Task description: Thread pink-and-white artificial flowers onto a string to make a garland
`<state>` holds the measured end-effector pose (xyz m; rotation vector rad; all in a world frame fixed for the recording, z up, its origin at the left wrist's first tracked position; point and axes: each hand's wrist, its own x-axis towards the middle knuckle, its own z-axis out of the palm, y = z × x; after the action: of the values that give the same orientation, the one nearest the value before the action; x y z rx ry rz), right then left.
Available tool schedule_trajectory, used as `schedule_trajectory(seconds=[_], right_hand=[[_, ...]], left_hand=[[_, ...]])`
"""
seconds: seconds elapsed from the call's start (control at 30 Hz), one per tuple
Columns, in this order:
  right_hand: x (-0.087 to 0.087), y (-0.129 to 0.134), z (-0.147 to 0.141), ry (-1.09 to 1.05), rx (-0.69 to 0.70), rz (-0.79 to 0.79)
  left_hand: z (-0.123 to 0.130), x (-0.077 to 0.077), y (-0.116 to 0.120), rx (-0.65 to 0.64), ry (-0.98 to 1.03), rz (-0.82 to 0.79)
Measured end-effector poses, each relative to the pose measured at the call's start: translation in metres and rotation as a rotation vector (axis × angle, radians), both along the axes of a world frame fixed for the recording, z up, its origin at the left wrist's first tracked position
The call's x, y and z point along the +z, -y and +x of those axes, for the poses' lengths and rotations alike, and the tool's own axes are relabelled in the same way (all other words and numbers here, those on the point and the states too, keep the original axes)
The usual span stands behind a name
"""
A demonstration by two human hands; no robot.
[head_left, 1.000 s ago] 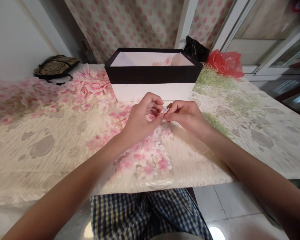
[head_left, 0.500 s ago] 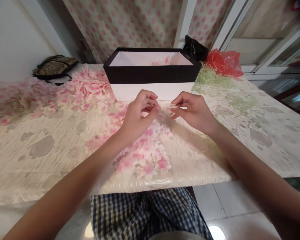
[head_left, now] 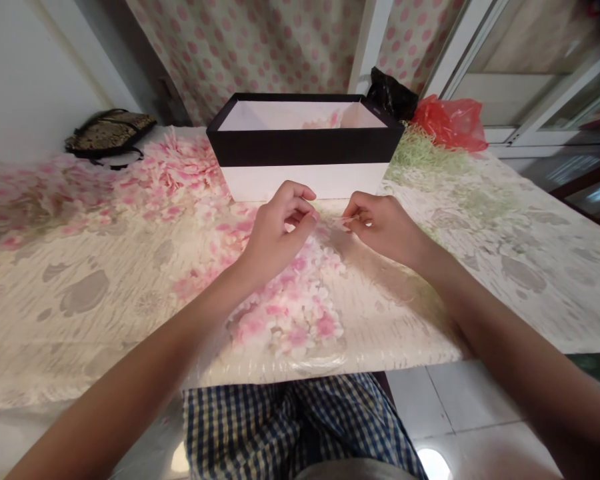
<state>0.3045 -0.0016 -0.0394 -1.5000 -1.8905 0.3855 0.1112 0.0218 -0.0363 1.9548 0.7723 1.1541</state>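
Left hand [head_left: 275,233] curled, fingertips drawn together, any hold too small to tell; right hand [head_left: 383,227] almost closed, pinching a thin pale strand [head_left: 349,219] out toward the left hand. Both just in front of an open black-and-white box [head_left: 305,163], above pink petals [head_left: 290,313] strewn over the plastic-covered counter [head_left: 80,333]

Black-and-white box [head_left: 304,160] (pink-dotted curtain [head_left: 250,47] behind)

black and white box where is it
The black and white box stands at the far end of the table in the head view, just beyond the left hand.
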Motion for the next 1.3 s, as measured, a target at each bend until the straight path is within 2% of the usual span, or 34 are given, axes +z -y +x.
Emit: schedule_trajectory(seconds=[0.13, 0.23, 0.37, 0.43, 0.5, 0.63, 0.73, 0.83, 0.97, 1.07, 1.17, 1.3], right_hand=[[-0.003, -0.005, 0.005, -0.022, -0.051, 0.033], [0.002, -0.003, 0.005, -0.291, -0.059, 0.128], [0.014, 0.005, -0.002, -0.805, 0.141, 0.076], [0.017, 0.010, -0.007, -0.943, 0.240, 0.019], [0.017, 0.012, -0.012, -1.004, 0.275, -0.009], [0.009, 0.013, -0.017, -0.982, 0.249, 0.002], [0.004, 0.013, -0.020, -0.948, 0.245, -0.004], [-0.001, 0.012, -0.023, -0.926, 0.287, -0.027], [-0.004, 0.012, -0.027, -0.899, 0.250, 0.011], [-0.002, 0.013, -0.029, -0.864, 0.198, 0.105], [0.001, 0.016, -0.029, -0.783, 0.189, 0.162], [0.001, 0.016, -0.028, -0.773, 0.192, 0.126]], left_hand=[[0.000, -0.001, -0.001, 0.010, -0.003, 0.019], [-0.001, -0.002, -0.003, 0.042, -0.005, 0.039], [-0.001, 0.000, -0.002, 0.041, -0.048, 0.045], [-0.001, 0.002, -0.001, -0.001, -0.063, -0.009], [0.000, 0.004, 0.000, -0.052, -0.057, -0.097], [0.000, 0.006, 0.001, -0.095, 0.030, -0.242], [0.000, 0.009, 0.000, -0.054, 0.119, -0.314], [0.000, 0.011, 0.000, -0.032, 0.112, -0.368], [0.000, 0.006, -0.004, -0.021, 0.145, -0.463], [-0.001, 0.003, -0.006, 0.041, 0.099, -0.490], [-0.001, 0.004, -0.005, 0.018, 0.012, -0.492], [-0.001, 0.008, -0.003, -0.008, 0.081, -0.474]])
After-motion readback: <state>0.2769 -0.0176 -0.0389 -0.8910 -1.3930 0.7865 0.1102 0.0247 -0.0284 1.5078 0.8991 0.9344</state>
